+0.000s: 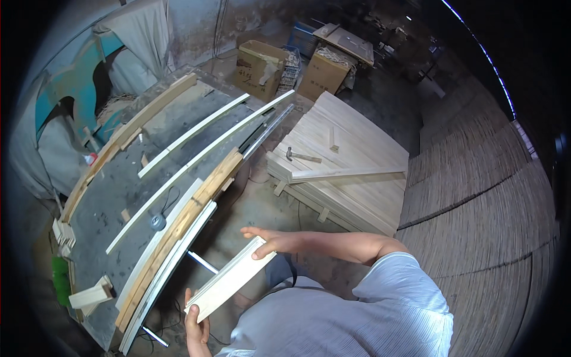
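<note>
A short bundle of pale wooden boards (233,282), stacked flat against each other, is held at a slant in front of my body. My left hand (197,326) grips its lower left end, with the thumb on the top face and fingers at the edge. At the upper right end, my right hand (269,241) is closed round the boards, its thumb on top and its fingers reaching past the far side. Left of the boards is the edge of a dark workbench (113,208), lined with a long timber beam (196,202).
Long pale strips (196,134) and a round grey object (157,222) lie on the bench; short blocks (92,295) sit at its near corner. A hammer (304,156) rests on stacked wooden panels (363,149). Cardboard boxes (254,71) stand behind; tall stacks of thin sheets (476,220) rise right.
</note>
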Action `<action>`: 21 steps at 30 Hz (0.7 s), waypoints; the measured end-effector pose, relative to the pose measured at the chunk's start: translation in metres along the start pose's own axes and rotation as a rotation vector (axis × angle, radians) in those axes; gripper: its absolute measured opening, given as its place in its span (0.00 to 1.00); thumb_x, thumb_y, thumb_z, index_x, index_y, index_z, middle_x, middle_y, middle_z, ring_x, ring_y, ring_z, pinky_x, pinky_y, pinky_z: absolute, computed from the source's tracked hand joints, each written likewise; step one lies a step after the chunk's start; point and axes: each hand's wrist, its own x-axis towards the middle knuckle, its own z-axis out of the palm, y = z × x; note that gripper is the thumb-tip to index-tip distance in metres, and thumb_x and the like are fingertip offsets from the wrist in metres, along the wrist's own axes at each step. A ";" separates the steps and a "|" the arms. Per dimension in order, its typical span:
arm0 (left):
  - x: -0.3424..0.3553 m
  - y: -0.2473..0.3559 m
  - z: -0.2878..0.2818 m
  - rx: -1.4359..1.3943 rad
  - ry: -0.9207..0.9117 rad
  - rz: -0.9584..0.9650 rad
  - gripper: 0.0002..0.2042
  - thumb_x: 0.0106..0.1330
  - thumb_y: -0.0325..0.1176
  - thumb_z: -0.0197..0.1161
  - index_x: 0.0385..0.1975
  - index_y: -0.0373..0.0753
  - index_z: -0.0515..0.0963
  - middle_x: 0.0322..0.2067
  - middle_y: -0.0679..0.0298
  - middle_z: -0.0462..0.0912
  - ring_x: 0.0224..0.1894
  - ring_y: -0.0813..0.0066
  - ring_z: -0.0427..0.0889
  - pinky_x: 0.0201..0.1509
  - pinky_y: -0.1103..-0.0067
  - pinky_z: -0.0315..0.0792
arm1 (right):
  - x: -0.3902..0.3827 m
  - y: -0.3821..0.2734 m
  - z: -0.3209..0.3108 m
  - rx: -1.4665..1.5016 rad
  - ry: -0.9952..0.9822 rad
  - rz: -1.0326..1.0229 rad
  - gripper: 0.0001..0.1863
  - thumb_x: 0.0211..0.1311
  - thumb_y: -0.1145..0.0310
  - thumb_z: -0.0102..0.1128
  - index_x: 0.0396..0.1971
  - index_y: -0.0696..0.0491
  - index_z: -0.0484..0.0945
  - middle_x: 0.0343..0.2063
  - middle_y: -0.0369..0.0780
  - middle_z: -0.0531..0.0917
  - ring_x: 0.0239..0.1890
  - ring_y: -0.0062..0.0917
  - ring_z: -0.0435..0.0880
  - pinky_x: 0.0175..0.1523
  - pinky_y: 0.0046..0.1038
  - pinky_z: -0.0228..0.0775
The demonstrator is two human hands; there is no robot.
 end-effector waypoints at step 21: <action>0.210 0.056 0.235 -0.022 0.041 0.083 0.47 0.71 0.63 0.67 0.83 0.44 0.58 0.76 0.60 0.67 0.76 0.64 0.66 0.74 0.62 0.68 | 0.039 -0.100 -0.324 0.268 0.114 -0.054 0.38 0.54 0.52 0.75 0.63 0.58 0.78 0.50 0.42 0.87 0.51 0.30 0.88 0.61 0.34 0.79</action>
